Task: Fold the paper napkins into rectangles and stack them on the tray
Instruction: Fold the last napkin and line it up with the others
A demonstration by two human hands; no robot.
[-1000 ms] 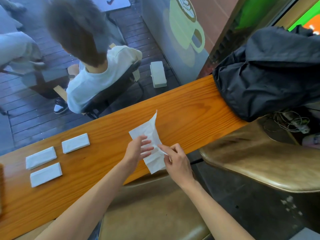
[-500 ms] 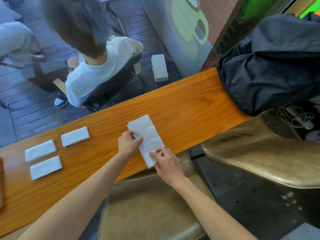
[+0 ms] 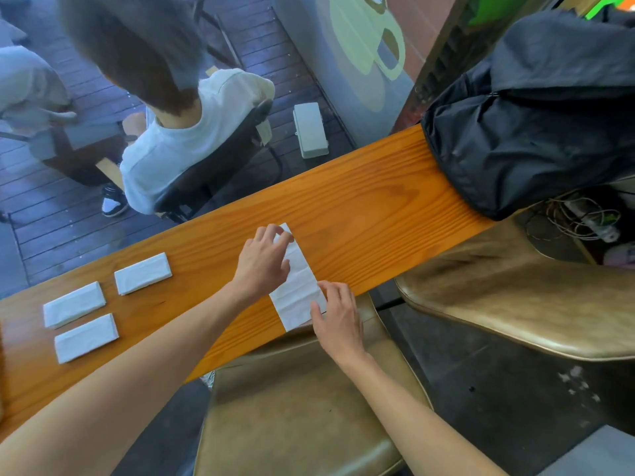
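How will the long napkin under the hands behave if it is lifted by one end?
The napkin looks thin and creased, so it will probably droop. It likely weighs little and may unfold, since both hands press it flat.

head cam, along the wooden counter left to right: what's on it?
Two folded napkins, one behind the other → third folded napkin → left hand → long napkin being folded → right hand → black backpack, all on the counter.

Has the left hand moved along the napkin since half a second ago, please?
Yes. The left hand has slid up the napkin to its far end, toward the counter's window edge.
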